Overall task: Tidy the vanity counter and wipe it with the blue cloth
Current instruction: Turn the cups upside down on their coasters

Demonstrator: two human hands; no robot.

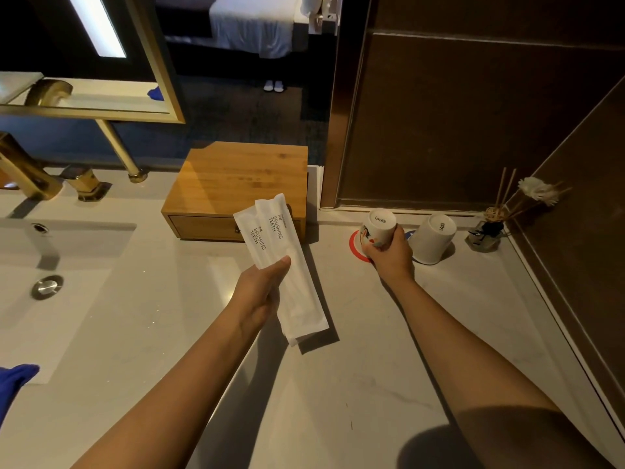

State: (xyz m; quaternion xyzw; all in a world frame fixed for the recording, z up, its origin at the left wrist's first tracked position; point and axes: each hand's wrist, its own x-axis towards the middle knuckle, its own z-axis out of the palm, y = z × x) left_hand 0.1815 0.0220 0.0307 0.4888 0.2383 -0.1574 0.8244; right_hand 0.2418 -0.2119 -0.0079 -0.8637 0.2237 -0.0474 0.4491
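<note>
Packets: two toothbrush packets (pixel 280 262) are pinched in the left hand (pixel 260 292), lifted clear of the counter (pixel 338 384).
Cup: an upturned cup (pixel 378 228) is gripped by the right hand (pixel 389 253) over its red coaster (pixel 354 247), at one o'clock.
Cloth: the blue cloth (pixel 15 380) is left at eight o'clock, by the sink.

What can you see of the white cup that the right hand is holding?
The white ceramic-looking cup is upside down, its base facing up with a small printed mark. A coloured picture decorates its side. The right hand wraps it from the near side, over a red round coaster on the pale counter, beside a second upturned white cup.
</note>
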